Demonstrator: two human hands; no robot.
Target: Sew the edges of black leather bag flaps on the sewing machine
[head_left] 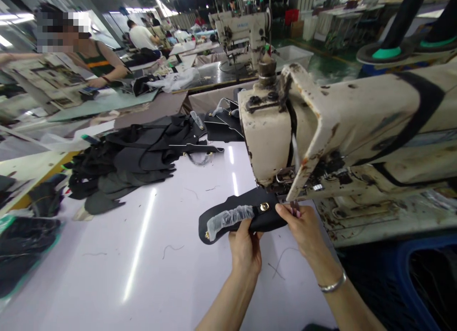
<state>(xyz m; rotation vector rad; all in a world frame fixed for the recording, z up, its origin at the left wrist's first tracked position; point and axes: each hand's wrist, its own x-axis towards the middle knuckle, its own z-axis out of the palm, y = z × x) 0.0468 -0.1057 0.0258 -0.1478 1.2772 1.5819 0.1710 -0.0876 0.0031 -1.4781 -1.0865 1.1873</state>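
Observation:
A black bag panel [264,222] with gold hardware and a handle wrapped in clear plastic [232,216] is held just above the white tabletop. My left hand [246,247] grips its lower edge, thumb on top by the wrapped handle and fingers underneath. At the panel's right end, my right hand [303,228] pinches the edge between thumb and fingers. A small brownish object [295,208] shows at my right fingers; its kind I cannot make out. The panel's far edge lies close under the sewing machine head [271,145], and the needle area is partly hidden.
Black cut pieces [143,145] lie heaped at the table's back left, with more handled panels [223,124] behind. Loose threads are scattered on the white tabletop [143,264]. A blue basket [396,264] stands low at right. Another person [100,59] sits at a machine, back left.

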